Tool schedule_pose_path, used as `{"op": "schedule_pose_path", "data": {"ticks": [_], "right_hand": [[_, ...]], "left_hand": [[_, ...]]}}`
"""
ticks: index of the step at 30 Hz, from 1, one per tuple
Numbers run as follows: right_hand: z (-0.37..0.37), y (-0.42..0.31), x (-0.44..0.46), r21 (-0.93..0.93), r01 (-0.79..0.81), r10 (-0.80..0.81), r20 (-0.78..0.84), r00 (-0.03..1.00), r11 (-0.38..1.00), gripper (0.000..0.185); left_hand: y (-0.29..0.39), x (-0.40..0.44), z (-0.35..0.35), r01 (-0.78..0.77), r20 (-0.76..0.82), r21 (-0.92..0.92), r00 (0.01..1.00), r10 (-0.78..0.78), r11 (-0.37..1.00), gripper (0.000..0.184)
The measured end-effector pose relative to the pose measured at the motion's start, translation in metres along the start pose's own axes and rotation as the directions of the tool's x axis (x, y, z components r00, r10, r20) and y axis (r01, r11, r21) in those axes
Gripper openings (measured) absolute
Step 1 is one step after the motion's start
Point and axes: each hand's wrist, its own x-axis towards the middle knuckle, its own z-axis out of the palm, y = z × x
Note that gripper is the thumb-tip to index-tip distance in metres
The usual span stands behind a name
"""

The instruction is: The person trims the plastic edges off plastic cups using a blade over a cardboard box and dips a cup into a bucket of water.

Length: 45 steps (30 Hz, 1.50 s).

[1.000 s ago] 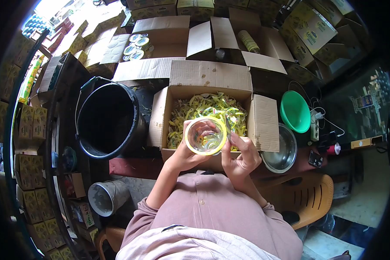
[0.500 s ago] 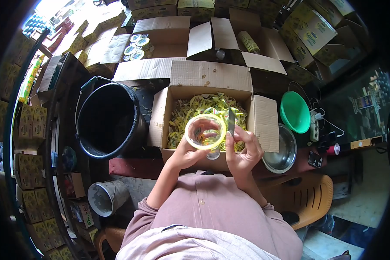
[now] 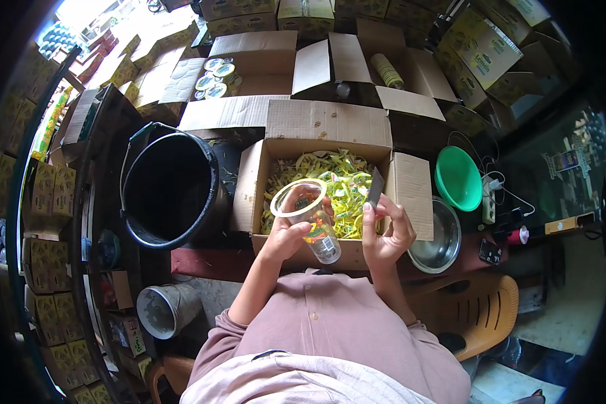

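Note:
Wrapped around a clear plastic cup (image 3: 324, 244) with a yellow rim and printed side is my left hand (image 3: 286, 241). The cup is tilted, its mouth toward the upper left. My right hand (image 3: 389, 237) pinches a thin, flat metal blade (image 3: 376, 187) that points upward, apart from the cup. Both hands are over the near side of an open cardboard box (image 3: 330, 121). Inside the box lies a heap of yellow-green plastic strips (image 3: 350, 205).
A large black bucket (image 3: 212, 195) stands left of the box. To the right are a green basin (image 3: 459, 178) and a metal bowl (image 3: 444, 236). Behind, an open carton (image 3: 259, 50) holds lidded cups (image 3: 215, 79), and another holds a stack of yellow rings or cups (image 3: 387, 71).
My left hand has tilted the cup, so its printed side now shows and its mouth has moved left. The blade in my right hand has moved right, away from the rim.

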Motion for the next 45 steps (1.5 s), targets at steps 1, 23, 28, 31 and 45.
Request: {"op": "schedule_pose_path", "data": {"ticks": [1, 23, 28, 31, 45], "right_hand": [[0.000, 0.005, -0.002, 0.042, -0.054, 0.055, -0.008, 0.998, 0.998, 0.024], [-0.044, 0.093, -0.001, -0.219, -0.372, 0.432, 0.501, 0.750, 0.902, 0.026], [-0.083, 0.150, -0.027, 0.068, -0.451, 0.436, 0.161, 0.885, 0.890, 0.029], [-0.135, 0.190, -0.037, -0.045, -0.475, 0.453, -0.230, 0.861, 0.879, 0.029], [-0.169, 0.351, -0.100, -0.495, -0.551, 0.634, 0.001, 0.774, 0.673, 0.049]], "left_hand": [[0.000, 0.001, 0.000, 0.002, 0.007, -0.019, 1.000, -0.002, 1.000, 0.066], [-0.016, -0.008, 0.021, 0.045, 0.067, -0.347, 0.998, -0.023, 0.937, 0.070], [-0.031, -0.013, 0.035, 0.028, 0.011, -0.292, 1.000, -0.026, 0.956, 0.067], [-0.040, -0.018, 0.046, 0.002, -0.048, -0.220, 0.999, -0.013, 0.976, 0.065], [-0.095, -0.045, 0.075, -0.031, -0.097, -0.226, 0.995, 0.010, 0.974, 0.066]]}}
